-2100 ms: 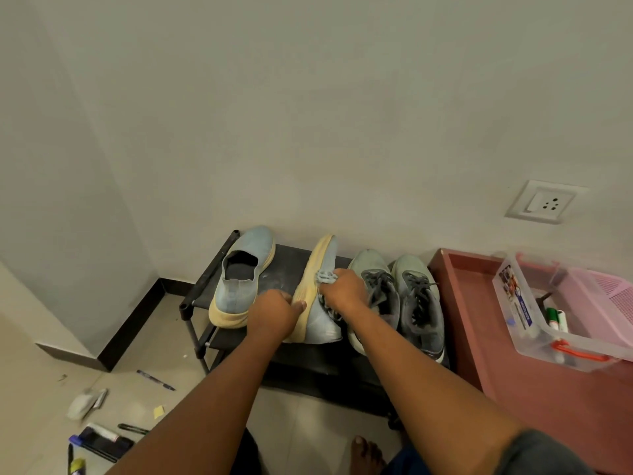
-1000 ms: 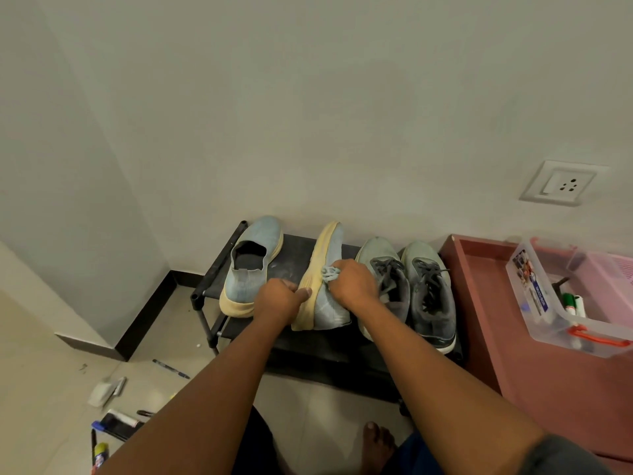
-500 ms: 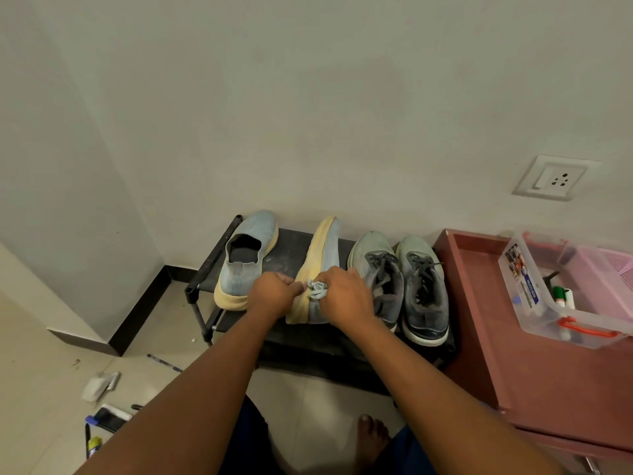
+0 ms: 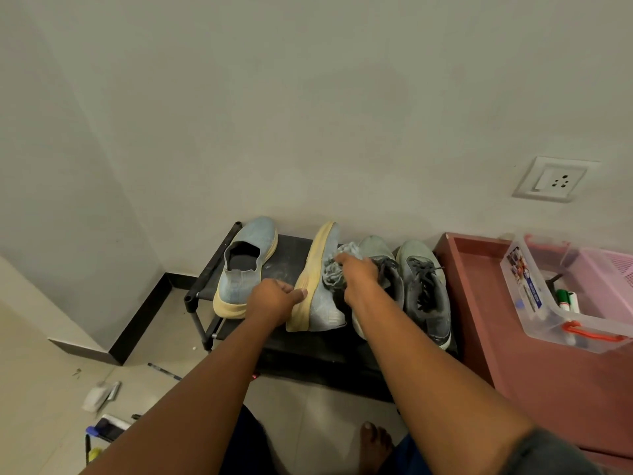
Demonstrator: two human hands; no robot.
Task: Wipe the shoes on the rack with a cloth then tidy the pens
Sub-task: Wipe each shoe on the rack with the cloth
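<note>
Head view: your left hand [image 4: 274, 298] grips the tipped blue shoe [image 4: 320, 286] by its sole on the rack [image 4: 291, 250]. Your right hand [image 4: 356, 274], clutching the cloth [image 4: 337, 269], has slid from heel toward toe, so wiping continues; pens [image 4: 164, 366] wait on the floor.

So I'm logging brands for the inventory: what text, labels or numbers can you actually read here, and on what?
None is readable.
Clear box: the sticker has print and pictures, too blurred to read.
Markers in the box: no legible label.
Tipped shoe: faint heel marks, unreadable.
Socket: no text visible.
</note>
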